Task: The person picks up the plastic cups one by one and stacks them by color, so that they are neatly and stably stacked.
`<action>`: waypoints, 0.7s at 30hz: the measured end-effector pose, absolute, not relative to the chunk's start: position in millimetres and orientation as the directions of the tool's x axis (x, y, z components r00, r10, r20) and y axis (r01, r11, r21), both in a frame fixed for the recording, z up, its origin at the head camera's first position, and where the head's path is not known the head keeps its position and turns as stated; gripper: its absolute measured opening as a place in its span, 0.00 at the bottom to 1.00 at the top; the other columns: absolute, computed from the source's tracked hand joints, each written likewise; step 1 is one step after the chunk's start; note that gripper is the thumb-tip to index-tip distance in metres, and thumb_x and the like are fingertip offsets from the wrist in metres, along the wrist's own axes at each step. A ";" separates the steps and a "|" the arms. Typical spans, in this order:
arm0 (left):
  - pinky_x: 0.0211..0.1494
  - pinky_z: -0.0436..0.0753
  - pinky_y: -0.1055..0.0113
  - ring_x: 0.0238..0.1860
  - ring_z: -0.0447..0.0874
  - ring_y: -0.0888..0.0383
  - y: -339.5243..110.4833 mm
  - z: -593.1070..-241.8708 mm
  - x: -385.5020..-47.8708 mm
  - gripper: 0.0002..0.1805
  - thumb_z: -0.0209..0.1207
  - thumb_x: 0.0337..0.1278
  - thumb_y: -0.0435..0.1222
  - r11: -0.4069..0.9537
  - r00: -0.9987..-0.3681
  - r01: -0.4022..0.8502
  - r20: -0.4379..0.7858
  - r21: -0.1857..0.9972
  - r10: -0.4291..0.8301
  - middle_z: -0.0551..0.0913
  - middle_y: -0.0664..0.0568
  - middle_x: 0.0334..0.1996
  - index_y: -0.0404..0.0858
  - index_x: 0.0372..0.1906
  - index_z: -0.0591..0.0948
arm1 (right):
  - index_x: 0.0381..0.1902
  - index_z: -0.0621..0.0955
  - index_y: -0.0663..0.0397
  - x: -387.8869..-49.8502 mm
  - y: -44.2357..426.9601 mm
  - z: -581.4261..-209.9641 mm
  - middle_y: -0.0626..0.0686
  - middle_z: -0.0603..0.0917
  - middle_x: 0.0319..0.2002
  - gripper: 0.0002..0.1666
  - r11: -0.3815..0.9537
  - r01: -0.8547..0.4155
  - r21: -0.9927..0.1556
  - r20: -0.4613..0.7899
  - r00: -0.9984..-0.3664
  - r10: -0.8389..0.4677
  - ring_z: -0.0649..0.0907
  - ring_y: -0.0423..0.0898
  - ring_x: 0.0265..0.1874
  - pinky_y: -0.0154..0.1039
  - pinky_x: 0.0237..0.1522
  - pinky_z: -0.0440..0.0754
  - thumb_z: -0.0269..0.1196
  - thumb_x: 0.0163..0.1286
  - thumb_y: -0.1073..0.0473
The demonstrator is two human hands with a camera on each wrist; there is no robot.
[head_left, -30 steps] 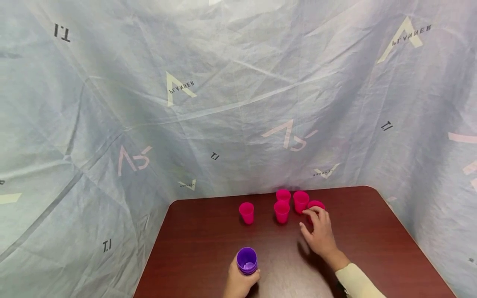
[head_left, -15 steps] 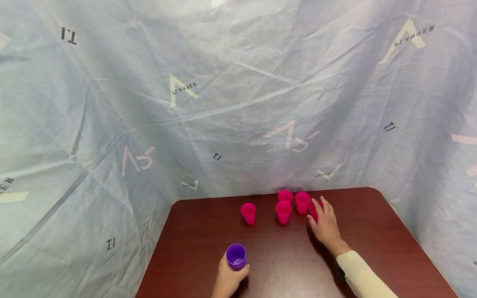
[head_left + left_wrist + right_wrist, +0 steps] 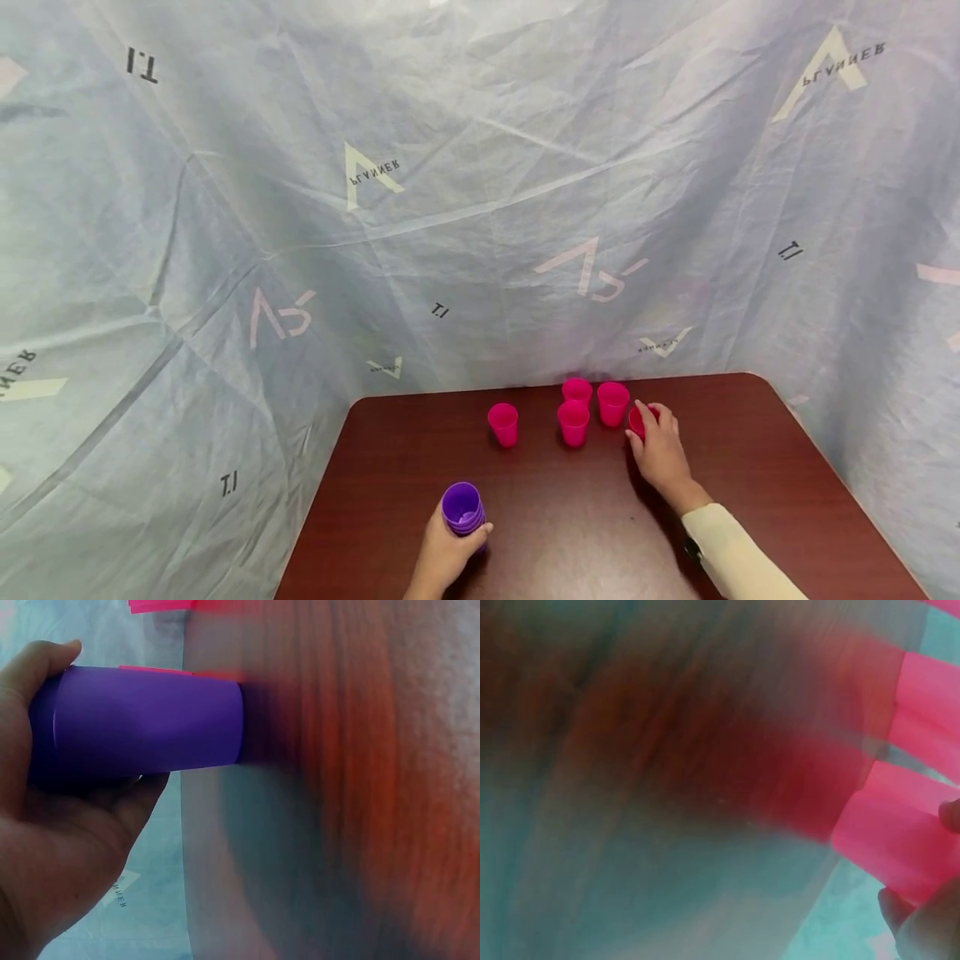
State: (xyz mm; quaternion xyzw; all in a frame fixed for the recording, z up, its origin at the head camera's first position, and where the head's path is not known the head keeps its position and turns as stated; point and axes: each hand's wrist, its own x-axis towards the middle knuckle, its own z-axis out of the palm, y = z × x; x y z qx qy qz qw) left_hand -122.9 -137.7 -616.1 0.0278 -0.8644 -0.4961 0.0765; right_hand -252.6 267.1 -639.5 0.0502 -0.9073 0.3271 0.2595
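My left hand (image 3: 442, 550) grips a stack of nested purple cups (image 3: 461, 502), mouths up, over the near part of the table. From the left wrist view, the thumb and fingers wrap the upper part of the purple stack (image 3: 150, 720); its base is close to the table, contact unclear. Farther back, my right hand (image 3: 663, 454) holds the rightmost pink cup (image 3: 636, 422), partly covering it. Thumb and a finger lie on opposite sides of that pink cup (image 3: 889, 840) in the right wrist view. Another pink cup (image 3: 613, 404) stands just left of it.
Two more pink cups, a front one (image 3: 573, 423) and a back one (image 3: 577, 388), stand close together near the far edge. A single pink cup (image 3: 503, 425) stands apart to their left. A hanging grey printed cloth (image 3: 480, 250) surrounds the brown table (image 3: 555, 517).
My left hand has shifted left and slightly away from me with the purple cups. My right hand has moved right, from above the rightmost pink cup to a hold round it.
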 end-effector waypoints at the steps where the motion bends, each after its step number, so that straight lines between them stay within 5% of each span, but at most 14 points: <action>1: 0.61 0.84 0.58 0.53 0.87 0.55 -137.4 -617.3 -122.6 0.42 0.83 0.42 0.47 0.508 -0.985 0.031 0.111 0.861 -0.130 0.89 0.52 0.50 0.40 0.64 0.78 | 0.73 0.71 0.65 -249.1 267.0 -637.7 0.72 0.69 0.62 0.38 0.779 -0.256 -0.572 0.497 -0.864 0.080 0.69 0.71 0.62 0.72 0.59 0.78 0.71 0.67 0.65; 10: 0.64 0.83 0.56 0.58 0.84 0.59 -138.9 -623.0 -115.0 0.51 0.85 0.35 0.52 0.570 -0.963 0.070 0.205 0.819 -0.176 0.85 0.58 0.56 0.47 0.69 0.73 | 0.69 0.74 0.61 -219.0 253.3 -621.9 0.66 0.72 0.55 0.41 0.753 -0.208 -0.625 0.388 -0.919 0.067 0.77 0.63 0.52 0.63 0.49 0.86 0.78 0.63 0.55; 21: 0.55 0.88 0.56 0.56 0.88 0.53 -141.9 -619.9 -97.6 0.53 0.84 0.36 0.55 0.662 -0.957 0.046 0.223 0.748 -0.185 0.87 0.53 0.55 0.45 0.71 0.72 | 0.59 0.80 0.58 -188.0 211.7 -606.4 0.56 0.76 0.47 0.40 0.688 -0.314 -0.654 0.413 -0.911 -0.024 0.80 0.46 0.40 0.38 0.39 0.83 0.85 0.52 0.51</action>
